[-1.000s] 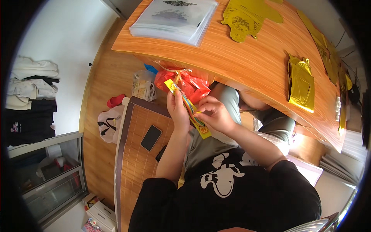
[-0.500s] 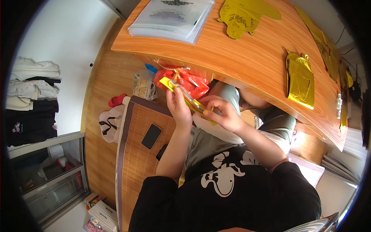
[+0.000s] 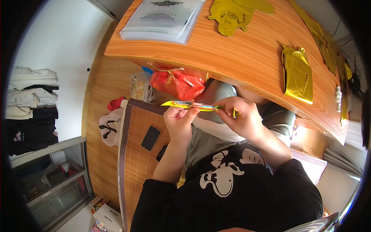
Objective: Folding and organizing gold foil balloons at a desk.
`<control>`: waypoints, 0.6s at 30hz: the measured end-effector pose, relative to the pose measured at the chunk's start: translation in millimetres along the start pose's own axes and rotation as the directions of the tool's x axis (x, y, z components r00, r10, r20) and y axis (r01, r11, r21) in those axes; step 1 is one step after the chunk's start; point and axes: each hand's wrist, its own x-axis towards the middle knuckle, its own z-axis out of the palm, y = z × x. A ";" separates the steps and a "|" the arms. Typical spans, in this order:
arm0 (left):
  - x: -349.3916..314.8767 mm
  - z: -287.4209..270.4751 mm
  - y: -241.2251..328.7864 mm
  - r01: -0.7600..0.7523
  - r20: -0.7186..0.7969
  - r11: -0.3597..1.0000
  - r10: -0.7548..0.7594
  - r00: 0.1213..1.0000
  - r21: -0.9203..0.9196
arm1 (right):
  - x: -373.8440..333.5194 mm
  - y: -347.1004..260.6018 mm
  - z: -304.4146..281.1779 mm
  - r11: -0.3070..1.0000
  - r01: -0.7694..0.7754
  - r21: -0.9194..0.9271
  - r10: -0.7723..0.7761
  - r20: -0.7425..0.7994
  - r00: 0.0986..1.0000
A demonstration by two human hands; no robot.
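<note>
A narrow, shiny, folded foil balloon (image 3: pixel 193 105), yellow with red and blue streaks, is stretched almost level between my hands, above my lap. My left hand (image 3: pixel 179 123) pinches it from below near its pointed left end, thumb against it. The fingers of my right hand (image 3: pixel 244 118) curl round its right end, and a small yellow bit pokes out between them. That grip hides part of the right end. On the table lie a flat gold foil balloon (image 3: pixel 232 17) and a folded gold foil balloon (image 3: pixel 298 75).
The wooden table (image 3: pixel 174 52) has a stack of clear plastic bags (image 3: pixel 160 23) at its left. Below its edge are a red plastic bag (image 3: pixel 177 83) and a whitish bag (image 3: pixel 140 87). A phone (image 3: pixel 150 138) rests on the mat (image 3: pixel 135 166) beside me.
The foil balloon has turned from slanting down rightward to nearly level. My right hand has moved right and curled more tightly; my left hand has lowered slightly. The view has shifted a little.
</note>
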 end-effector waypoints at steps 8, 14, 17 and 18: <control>-6.3 15.9 3.5 -0.025 -0.042 0.996 0.022 0.999 -0.085 | -4.6 -14.6 -12.5 1.000 0.004 0.029 -0.005 0.029 1.000; -7.0 29.8 9.7 -0.004 0.014 0.990 0.006 1.000 -0.139 | -8.7 -19.8 -17.8 0.994 -0.006 0.112 0.006 0.001 1.000; -10.2 34.3 15.0 -0.042 0.041 0.993 0.047 0.998 -0.113 | -7.6 -25.0 -26.3 0.991 -0.031 0.131 0.025 0.043 0.999; -11.8 34.0 15.5 -0.031 0.026 0.998 0.033 0.999 -0.062 | -2.5 -26.7 -30.7 0.990 0.077 0.119 -0.084 0.058 0.995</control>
